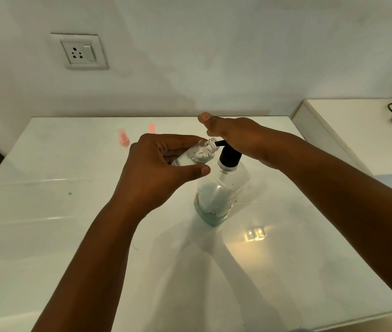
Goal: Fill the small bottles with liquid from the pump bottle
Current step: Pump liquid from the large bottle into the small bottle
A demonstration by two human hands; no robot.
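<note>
ok, my left hand (159, 168) grips the small bottle (198, 153) tilted at the nozzle (219, 143); right hand (233, 135) flat on pump bottle (219, 195), fingers straight. if mouth drifts, liquid prob spills on table (70, 224).

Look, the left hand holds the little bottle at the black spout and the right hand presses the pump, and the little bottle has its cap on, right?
Not quite. The head view shows the little bottle with no cap: its mouth is open at the black spout. The rest holds: the left hand holds it and the right hand presses the pump.
</note>
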